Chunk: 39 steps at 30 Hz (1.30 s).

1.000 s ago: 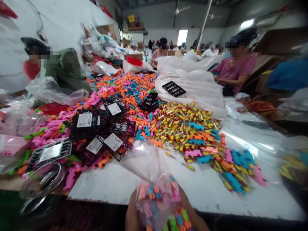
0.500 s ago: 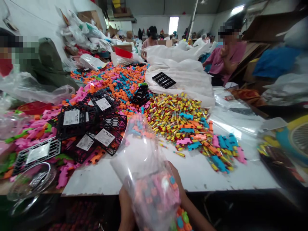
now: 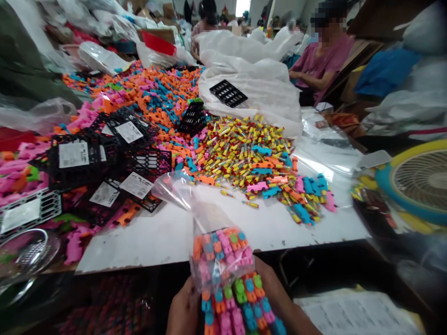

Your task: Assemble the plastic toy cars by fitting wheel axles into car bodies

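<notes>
A clear plastic bag (image 3: 209, 216) is drawn over the far part of a block of small coloured toys (image 3: 240, 302) set in rows of pink, blue, orange and green. The near rows stick out below the bag's edge. On the left side, my left hand (image 3: 183, 304) is closed against the bag and toys. My right hand (image 3: 267, 281) grips the right side, its fingers mostly hidden behind the bag. The bag's loose upper end leans left over the white tabletop (image 3: 139, 246).
Black slotted trays (image 3: 84, 158) with white labels lie on the left among loose toy cars (image 3: 157, 88). A pile of small yellow-capped tubes (image 3: 240, 153) sits at centre. A fan (image 3: 419, 181) stands right. Co-workers sit beyond the white sheeting (image 3: 251, 79).
The bag has slid or been tilted so more rows of toys show below its edge. Its upper end has dropped lower. The whole view has shifted downward and right.
</notes>
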### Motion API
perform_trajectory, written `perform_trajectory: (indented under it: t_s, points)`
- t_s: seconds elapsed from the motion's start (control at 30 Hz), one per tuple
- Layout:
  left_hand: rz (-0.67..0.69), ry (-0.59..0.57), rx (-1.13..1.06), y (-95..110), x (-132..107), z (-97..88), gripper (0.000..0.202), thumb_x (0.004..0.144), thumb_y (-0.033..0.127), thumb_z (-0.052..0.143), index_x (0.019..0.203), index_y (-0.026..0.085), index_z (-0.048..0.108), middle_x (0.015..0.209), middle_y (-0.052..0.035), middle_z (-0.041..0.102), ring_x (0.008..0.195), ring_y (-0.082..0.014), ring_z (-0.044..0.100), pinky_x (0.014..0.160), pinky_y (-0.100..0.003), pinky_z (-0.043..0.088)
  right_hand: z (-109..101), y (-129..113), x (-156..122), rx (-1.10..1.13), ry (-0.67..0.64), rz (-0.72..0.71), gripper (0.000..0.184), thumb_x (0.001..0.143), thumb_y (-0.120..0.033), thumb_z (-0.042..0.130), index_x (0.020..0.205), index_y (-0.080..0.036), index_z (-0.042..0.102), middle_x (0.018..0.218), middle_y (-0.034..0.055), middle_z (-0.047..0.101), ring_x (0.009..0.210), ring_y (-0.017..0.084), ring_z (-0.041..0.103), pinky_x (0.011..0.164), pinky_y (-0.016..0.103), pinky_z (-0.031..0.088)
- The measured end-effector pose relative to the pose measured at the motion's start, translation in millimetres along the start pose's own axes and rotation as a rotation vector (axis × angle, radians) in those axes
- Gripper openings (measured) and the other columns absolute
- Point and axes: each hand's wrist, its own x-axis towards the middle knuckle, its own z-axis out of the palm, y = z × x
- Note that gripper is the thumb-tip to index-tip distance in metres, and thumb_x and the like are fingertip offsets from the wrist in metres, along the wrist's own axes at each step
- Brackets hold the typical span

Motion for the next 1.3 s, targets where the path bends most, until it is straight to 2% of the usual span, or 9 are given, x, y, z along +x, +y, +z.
perform_trajectory:
  t_s: [0.1,0.23,0.37,0.5,0.7,0.8,0.9,1.1,1.3]
  points:
    - [0.176,0.041,0.126,7.3,6.8,-6.5,0.032,0.086,0.041,0.048,0.09,0.02,0.071,0.087,-0.0065,0.074,0.079,-0.0213,0.07,0.066,-0.028,0.057,2.2,12.6,-0.2,-0.145,0.185,-0.068,0.023,0.091,-0.031,0.047,0.085,-0.018,0.065,0.078,0.0045,0.065,0.073,0.016,0.061,0.067,0.025,0.051]
    - [0.499,0.326,0.317,16.9,22.1,-10.8,0.028,0.088,0.039,0.047,0.097,0.02,0.066,0.084,-0.0056,0.071,0.072,-0.0173,0.069,0.058,-0.023,0.054,1.2,16.3,18.3,-0.286,0.423,-0.283,0.017,0.087,-0.023,0.053,0.102,-0.018,0.059,0.082,0.0036,0.062,0.071,0.014,0.059,0.065,0.024,0.051]
    - [0.558,0.436,0.352,39.4,24.9,-17.6,0.017,0.092,0.03,0.047,0.096,0.02,0.061,0.08,-0.0023,0.067,0.07,-0.0132,0.065,0.06,-0.02,0.051,-3.8,6.4,29.2,-0.333,0.495,-0.541,0.024,0.086,-0.014,0.052,0.109,-0.02,0.056,0.086,0.0042,0.063,0.077,0.015,0.061,0.068,0.027,0.053]
    - [0.593,0.365,0.27,63.6,18.4,-23.2,0.015,0.094,0.023,0.045,0.094,0.019,0.059,0.08,-0.0011,0.065,0.07,-0.0115,0.062,0.066,-0.02,0.048,-8.6,-9.0,28.1,-0.308,0.468,-0.628,0.025,0.087,-0.012,0.051,0.11,-0.02,0.058,0.092,0.0071,0.066,0.088,0.018,0.064,0.075,0.03,0.055]
    - [0.481,0.078,0.213,74.6,24.4,-32.0,0.03,0.096,0.028,0.039,0.07,0.019,0.051,0.055,0.0051,0.049,0.047,-0.0073,0.049,0.049,-0.019,0.036,-18.0,-26.8,28.8,-0.286,0.279,-0.534,0.017,0.091,-0.018,0.047,0.098,-0.019,0.062,0.084,0.0042,0.071,0.074,0.014,0.068,0.066,0.023,0.054]
    - [0.527,0.006,0.234,76.8,32.1,-37.1,0.031,0.095,0.03,0.042,0.067,0.019,0.048,0.053,0.0058,0.047,0.046,-0.0069,0.049,0.046,-0.017,0.036,-21.2,-27.4,30.8,-0.346,0.273,-0.456,0.016,0.092,-0.022,0.047,0.098,-0.02,0.062,0.081,0.0023,0.071,0.068,0.013,0.068,0.062,0.021,0.053]
    - [0.636,0.057,0.287,83.2,34.2,-40.8,0.018,0.092,0.027,0.048,0.078,0.019,0.055,0.059,0.0046,0.057,0.05,-0.0078,0.056,0.048,-0.016,0.041,-23.4,-26.4,30.3,-0.444,0.309,-0.46,0.018,0.093,-0.022,0.046,0.098,-0.021,0.062,0.08,0.0018,0.071,0.067,0.014,0.068,0.059,0.022,0.053]
    - [0.926,0.287,0.42,79.8,13.3,-44.7,0.012,0.085,0.014,0.059,0.097,0.013,0.062,0.09,-0.0082,0.071,0.085,-0.0142,0.068,0.079,-0.021,0.056,-34.4,-36.3,13.9,-0.654,0.434,-0.861,0.036,0.085,-0.011,0.059,0.118,-0.023,0.059,0.075,0.0037,0.068,0.07,0.017,0.065,0.062,0.029,0.053]
    - [1.119,0.181,0.59,49.3,2.2,-51.0,0.028,0.088,0.016,0.056,0.115,0.012,0.062,0.105,-0.0134,0.072,0.103,-0.0204,0.066,0.088,-0.029,0.057,-43.7,-42.3,-12.2,-0.653,0.283,-0.812,0.039,0.084,-0.014,0.06,0.121,-0.027,0.058,0.069,0.0009,0.066,0.061,0.015,0.06,0.053,0.026,0.047]
